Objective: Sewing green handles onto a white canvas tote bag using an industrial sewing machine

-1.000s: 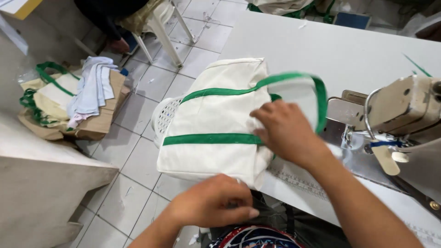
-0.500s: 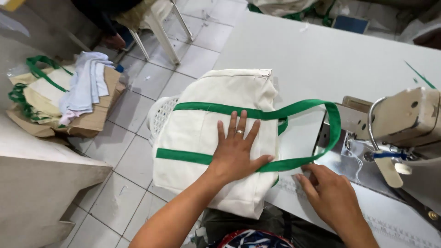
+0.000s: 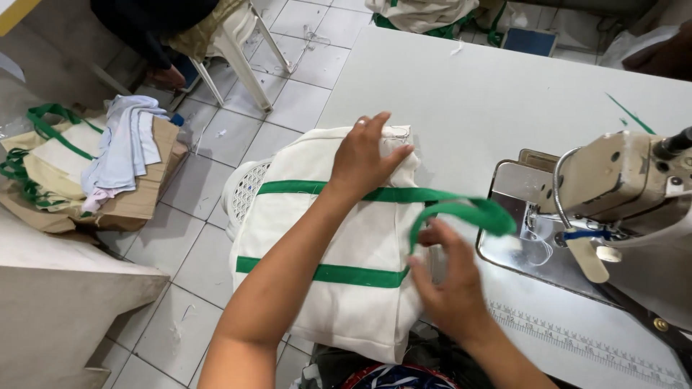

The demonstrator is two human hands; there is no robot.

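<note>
My left hand [image 3: 367,158] is flat and open, fingers spread, pressing down on the far end of the cream cloth bag [image 3: 339,238]. My right hand [image 3: 450,284] is nearer me, fingers loosely curled with the green strap handle [image 3: 461,210] looping up and over them; I cannot tell whether I am pinching it. The bag lies over the left edge of the white sewing table [image 3: 490,94], its near part hanging off toward my lap, two green bands running across its face. Just right of my right hand sits the metal plate of the sewing machine [image 3: 620,180], whose cream head fills the table's right side, with a printed ruler strip [image 3: 577,338] along the near edge. Under the bag, off the table's left edge, a white plastic basket [image 3: 245,191] shows on the tiled floor [image 3: 194,252]. Farther left, a cardboard box [image 3: 137,194] carries pale folded cloth and more green-handled bags. A white plastic chair [image 3: 238,50] stands at the far left.
</note>
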